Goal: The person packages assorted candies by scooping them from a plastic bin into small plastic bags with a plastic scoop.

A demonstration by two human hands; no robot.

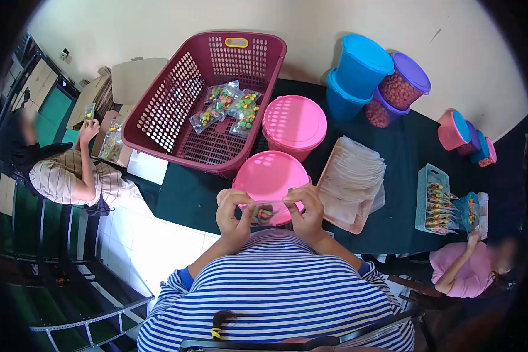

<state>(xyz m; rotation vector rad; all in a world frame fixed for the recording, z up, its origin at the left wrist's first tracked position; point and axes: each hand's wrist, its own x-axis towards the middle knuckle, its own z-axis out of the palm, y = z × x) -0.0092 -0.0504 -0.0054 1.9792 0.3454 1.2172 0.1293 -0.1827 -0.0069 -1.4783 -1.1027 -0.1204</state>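
Note:
Between my two hands is a small clear plastic bag (265, 213) with a few red and green pieces inside. My left hand (234, 212) pinches its left end, and my right hand (306, 210) pinches the right end between thumb and fingers. Just beyond the bag stands a pink lidded tub (270, 176), partly covered by my hands. To the right of my right hand lies a stack of clear plastic bags (353, 176) in a pale pink tray (352, 226).
A maroon basket (146, 149) with several filled bags (226, 108) stands back left, beside another pink tub (295, 126). Blue tubs (358, 67) and purple-lidded tubs (402, 85) line the wall. People sit at left (70, 176) and right (466, 270), near a teal basket (431, 176).

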